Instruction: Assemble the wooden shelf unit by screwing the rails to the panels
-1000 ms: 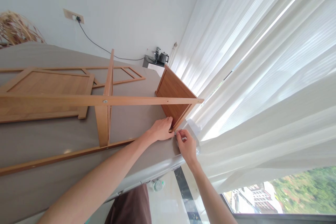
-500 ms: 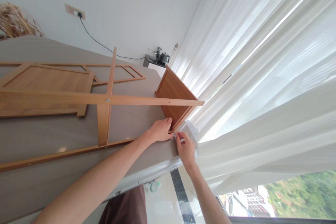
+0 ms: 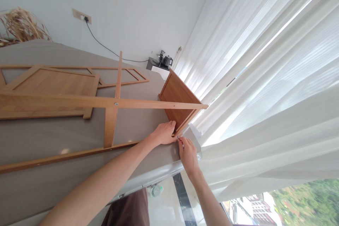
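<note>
A wooden frame (image 3: pixel 143 104) stands on its side on the grey-covered surface, with a brown wooden end panel (image 3: pixel 180 95) at its right end. My left hand (image 3: pixel 165 132) is closed around the frame's near lower corner, below that panel. Just right of it, my right hand (image 3: pixel 188 150) pinches a small thin metallic piece (image 3: pixel 178 137) against the same corner. The fingers cover most of this piece, so its kind is unclear. A wooden crosspiece (image 3: pixel 109 127) joins the frame's long rails further left.
Behind the frame lie a loose wooden panel (image 3: pixel 55 84) and a slim wooden frame (image 3: pixel 140 74). A black kettle (image 3: pixel 166 61) stands on a small cabinet by the wall. White curtains (image 3: pixel 251 77) hang close on the right. A clear plastic bottle (image 3: pixel 155 190) is on the floor below.
The view has shifted slightly, so everything sits a little further right and lower. My left hand keeps its hold at the corner; the right fingers have turned slightly around the small metallic piece.
</note>
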A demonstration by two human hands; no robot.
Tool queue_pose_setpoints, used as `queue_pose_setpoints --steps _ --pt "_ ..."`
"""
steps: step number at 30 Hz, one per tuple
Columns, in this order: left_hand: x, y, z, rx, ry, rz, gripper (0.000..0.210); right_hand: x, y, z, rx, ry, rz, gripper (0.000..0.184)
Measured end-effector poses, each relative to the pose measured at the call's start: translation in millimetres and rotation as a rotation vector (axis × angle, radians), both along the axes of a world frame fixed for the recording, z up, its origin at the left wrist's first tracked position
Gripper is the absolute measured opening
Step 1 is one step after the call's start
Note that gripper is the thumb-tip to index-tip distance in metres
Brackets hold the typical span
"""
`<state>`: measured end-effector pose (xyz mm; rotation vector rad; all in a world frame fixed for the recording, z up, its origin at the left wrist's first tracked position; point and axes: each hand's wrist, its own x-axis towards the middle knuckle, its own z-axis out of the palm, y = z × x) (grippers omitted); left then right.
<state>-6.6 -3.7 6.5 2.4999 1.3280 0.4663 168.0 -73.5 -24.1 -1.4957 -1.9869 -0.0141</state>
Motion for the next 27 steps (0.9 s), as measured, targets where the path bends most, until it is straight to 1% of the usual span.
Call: queue_pose_setpoints --steps 5,11,21,27 --pt "0.1 0.7 -0.9 0.001 0.001 -0.001 0.037 -3.3 -2.4 7.0 -0.007 -0.030 0.004 0.035" --pt "-0.4 1.4 -1.3 -0.005 0.001 -0.002 0.037 -4.6 -0.1 9.2 -0.052 0.048 -0.044 0.031" --pt "-0.3 2.2 -2.1 -0.014 0.005 -0.007 0.037 1.8 -1.3 3.9 -0.053 0.067 -0.056 0.033" --pt "-0.9 1.1 -0.7 -0.022 0.005 -0.003 0.038 1.9 0.0 0.4 -0.092 0.176 -0.118 0.033"
